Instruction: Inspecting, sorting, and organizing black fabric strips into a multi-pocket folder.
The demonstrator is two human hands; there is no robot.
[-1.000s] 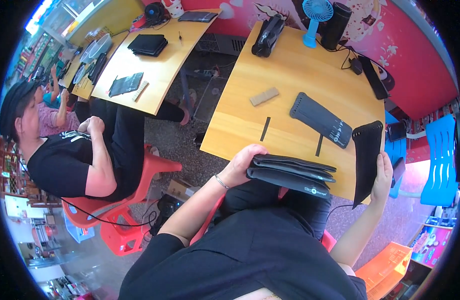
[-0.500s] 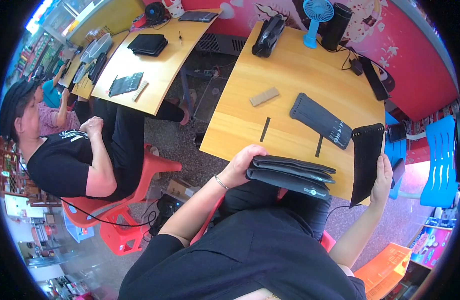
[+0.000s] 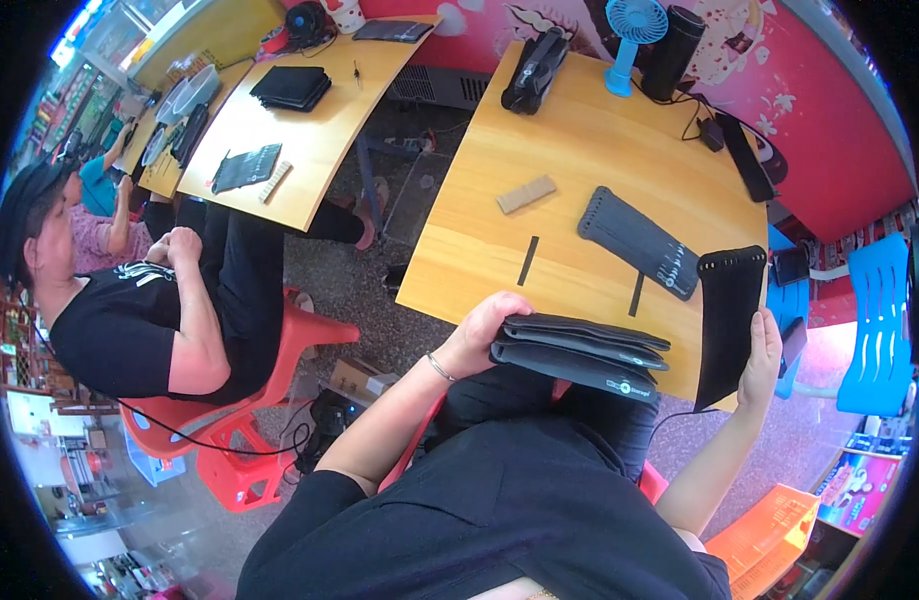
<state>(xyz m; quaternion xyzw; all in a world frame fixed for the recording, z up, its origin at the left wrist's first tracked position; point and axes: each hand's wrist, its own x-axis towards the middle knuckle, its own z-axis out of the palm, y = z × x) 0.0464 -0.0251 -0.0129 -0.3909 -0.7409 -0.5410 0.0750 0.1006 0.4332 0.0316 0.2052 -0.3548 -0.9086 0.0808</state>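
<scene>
My left hand [image 3: 488, 332] is closed on one end of a stack of folded black fabric pouches [image 3: 585, 358], held in front of my body by the table's near edge. In my right hand [image 3: 761, 360], at the table's right corner, is a single black fabric strip [image 3: 728, 315], hanging upright with a row of holes along its top. Beyond it on the tabletop lies a dark grey pouch [image 3: 635, 240] with holes at one end and pale print at the other. A tan wooden block [image 3: 527, 194] rests to the left of that pouch.
The wooden table [image 3: 460, 240] has two dark slots or strips near its front. At the back stand a blue fan [image 3: 635, 40], a black cylinder [image 3: 674, 55] and a black bundle [image 3: 536, 70]. A co-worker [image 3: 130, 320] sits left at another table [image 3: 280, 140]; a blue chair [image 3: 870, 320] is on the right.
Both hands and what they hold stay almost in place. The view shifts very slightly, and the co-worker's hands have moved a little.
</scene>
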